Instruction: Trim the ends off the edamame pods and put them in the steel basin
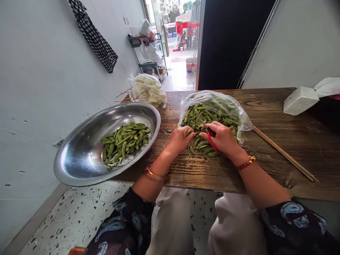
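Observation:
My left hand (181, 139) is closed on a green edamame pod (188, 132), whose end pokes out between thumb and finger. In my right hand (224, 137) is a pair of scissors (211, 140) with red handles, the blades pointing up and to the left. Both hands are above the near edge of a pile of edamame pods (203, 144) that spills from a clear plastic bag (225, 102). To the left, a wide metal basin (79, 150) holds more pods (127, 140) and a few small trimmings.
Thin wooden skewers (284, 154) lie right of the bag on the wooden table (268, 141). Behind the basin sits a bag of pale shredded food (148, 90). A white tissue pack (300, 101) is at the far right. A shelf cart (151, 63) stands by the doorway.

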A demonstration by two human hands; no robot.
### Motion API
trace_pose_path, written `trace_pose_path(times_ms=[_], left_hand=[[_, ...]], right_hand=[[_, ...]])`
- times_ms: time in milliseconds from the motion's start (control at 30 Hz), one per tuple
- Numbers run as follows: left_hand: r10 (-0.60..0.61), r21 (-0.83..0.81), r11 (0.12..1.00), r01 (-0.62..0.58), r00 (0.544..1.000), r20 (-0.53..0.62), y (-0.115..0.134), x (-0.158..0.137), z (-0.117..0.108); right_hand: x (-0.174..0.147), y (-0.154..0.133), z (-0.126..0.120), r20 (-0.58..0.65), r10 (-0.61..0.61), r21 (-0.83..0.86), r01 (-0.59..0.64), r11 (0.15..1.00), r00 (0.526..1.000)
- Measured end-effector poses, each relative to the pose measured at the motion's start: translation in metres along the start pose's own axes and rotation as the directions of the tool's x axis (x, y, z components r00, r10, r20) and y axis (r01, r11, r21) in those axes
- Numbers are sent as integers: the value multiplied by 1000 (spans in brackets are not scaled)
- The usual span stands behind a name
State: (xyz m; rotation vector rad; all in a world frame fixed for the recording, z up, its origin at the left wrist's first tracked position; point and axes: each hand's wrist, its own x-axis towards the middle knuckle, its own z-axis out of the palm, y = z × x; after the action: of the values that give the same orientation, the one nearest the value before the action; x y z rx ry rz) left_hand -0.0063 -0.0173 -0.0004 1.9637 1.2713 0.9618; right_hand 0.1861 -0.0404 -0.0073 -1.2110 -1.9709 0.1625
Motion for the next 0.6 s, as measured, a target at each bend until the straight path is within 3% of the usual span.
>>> trace_pose_path(times_ms=[167,333,433,500,600], left_hand=[[37,278,958,-72,991,128,-2,-6,7],[67,306,945,-116,984,167,-2,-7,10],[88,157,983,-98,994,68,-3,-3,7],[35,-23,999,-35,999,3,-2,0,4],[-102,-360,928,99,995,9,0,0,0]], right_hand=[[0,2,3,19,13,-11,-13,1000,1000],[0,1,3,27,23,-14,-22,1000,999],[0,0,2,5,23,-19,-23,1000,1000],[0,-1,1,-13,26,-23,-26,999,1000],[0,-2,0,-11,23,-24,-23,999,1000]])
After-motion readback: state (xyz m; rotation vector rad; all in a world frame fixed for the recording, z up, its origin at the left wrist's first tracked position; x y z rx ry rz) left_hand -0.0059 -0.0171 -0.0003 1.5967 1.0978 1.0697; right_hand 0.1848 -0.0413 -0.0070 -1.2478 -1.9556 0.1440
